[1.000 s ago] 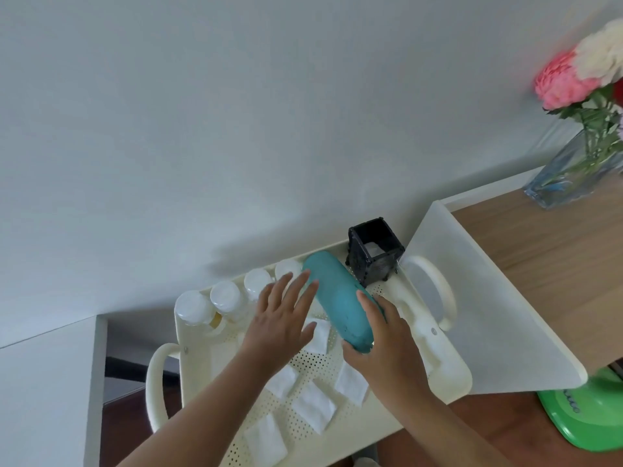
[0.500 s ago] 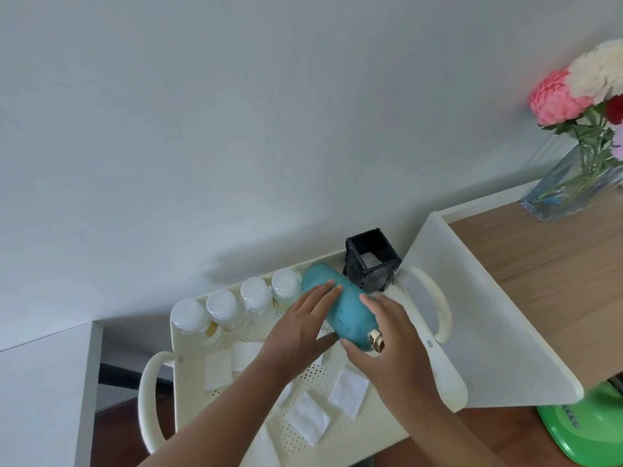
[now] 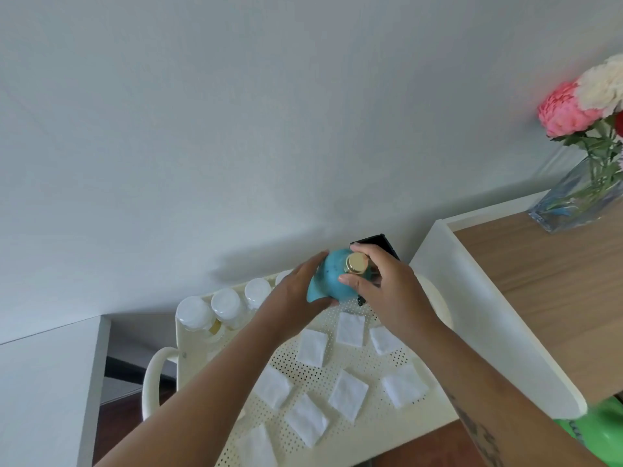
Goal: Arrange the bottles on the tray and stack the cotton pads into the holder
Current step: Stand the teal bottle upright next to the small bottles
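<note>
Teal bottle [image 3: 332,281], upright, gripped by curled fingers [image 3: 371,252] — left hand [image 3: 293,294] round its side, right hand [image 3: 391,284] near the gold cap [image 3: 356,262]. Bottle-arranging step, likely; next, set it down beside the white-capped bottles [image 3: 226,305] left of the fingers.

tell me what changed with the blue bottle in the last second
The teal bottle, lying tilted over the tray a second ago, was tipped up, so its gold cap now faces the camera. The left hand, open beside it before, now grips its body; the right hand holds it near the cap. The white-capped bottles, cotton pads and black holder stayed put.
</note>
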The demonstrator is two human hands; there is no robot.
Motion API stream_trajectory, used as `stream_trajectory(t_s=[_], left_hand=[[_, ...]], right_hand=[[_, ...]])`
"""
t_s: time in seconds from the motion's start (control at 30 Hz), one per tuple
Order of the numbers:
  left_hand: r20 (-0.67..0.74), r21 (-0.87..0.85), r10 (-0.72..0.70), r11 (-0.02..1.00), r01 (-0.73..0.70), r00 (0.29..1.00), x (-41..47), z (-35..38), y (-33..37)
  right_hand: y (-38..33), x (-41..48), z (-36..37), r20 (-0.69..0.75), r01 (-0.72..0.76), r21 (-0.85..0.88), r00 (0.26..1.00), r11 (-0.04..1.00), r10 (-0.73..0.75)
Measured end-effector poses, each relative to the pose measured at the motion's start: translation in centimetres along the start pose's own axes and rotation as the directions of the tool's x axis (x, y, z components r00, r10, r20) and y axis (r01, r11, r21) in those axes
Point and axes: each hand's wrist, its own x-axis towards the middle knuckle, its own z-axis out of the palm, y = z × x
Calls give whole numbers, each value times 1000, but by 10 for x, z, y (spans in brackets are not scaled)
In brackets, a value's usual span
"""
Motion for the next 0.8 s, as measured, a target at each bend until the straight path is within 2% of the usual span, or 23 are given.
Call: stream_trajectory(t_s=[0.2,0.5,0.63,0.8], left_hand=[[-13,-93,-32,995,31,999,13,-11,-1],[-28,-113,-25,993,22,999,17,-25,-3],[-69,-188,-56,981,42,996,15,-24,-2],[6,-279,-80,957,79,997,21,-32,-4]], right_hand=[[0,29,7,55,-14,9,998,1000,13],[3,52,6,185,-33,105,983,994,13],[4,54,6,185,-41,132,983,990,16],[4,52,11,125,-29,120,992,992,14]])
